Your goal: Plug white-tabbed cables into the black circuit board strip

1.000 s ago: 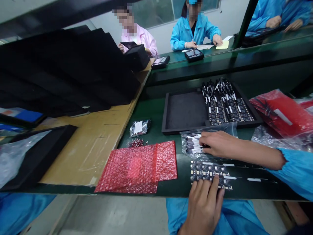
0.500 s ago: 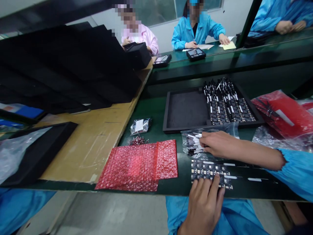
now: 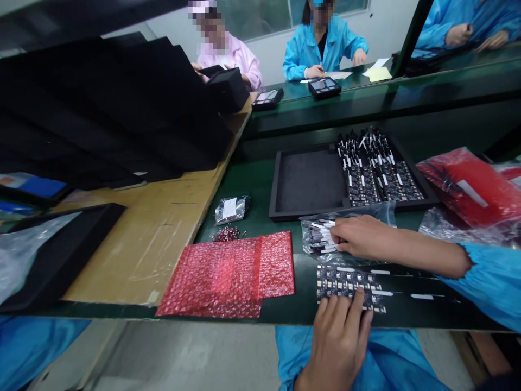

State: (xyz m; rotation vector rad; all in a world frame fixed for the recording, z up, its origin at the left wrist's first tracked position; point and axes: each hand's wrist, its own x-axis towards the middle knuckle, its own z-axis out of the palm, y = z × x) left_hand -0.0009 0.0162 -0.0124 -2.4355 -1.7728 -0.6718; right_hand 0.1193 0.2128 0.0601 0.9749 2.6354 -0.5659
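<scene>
My left hand [image 3: 340, 334] lies over the near edge of a dark circuit board panel [image 3: 330, 276], its fingers stretched out and its fingertips on the board. Above it, my right hand [image 3: 360, 236] has its fingers curled together in a pile of thin black-and-white strips [image 3: 321, 232]. The strips lie on a clear plastic bag [image 3: 306, 239]. What exactly is between the right fingertips is partly hidden. A white-tabbed thin wire [image 3: 380, 293] reaches onto the panel, and another white tab [image 3: 422, 297] lies to its right.
A black foam tray [image 3: 274, 198] behind my hands holds rows of boards [image 3: 401, 182] with black wires. Left lie a red bubble-wrap pouch [image 3: 240, 271], tiny loose parts [image 3: 226, 234] and a silvery packet [image 3: 232, 209]. Red bags [image 3: 474, 184] lie right. Co-workers [image 3: 325, 49] sit opposite.
The right fingers have shifted slightly among the strips, and more white strips show. My left hand stays on the panel. A co-worker opposite has drawn a hand back from the yellow paper.
</scene>
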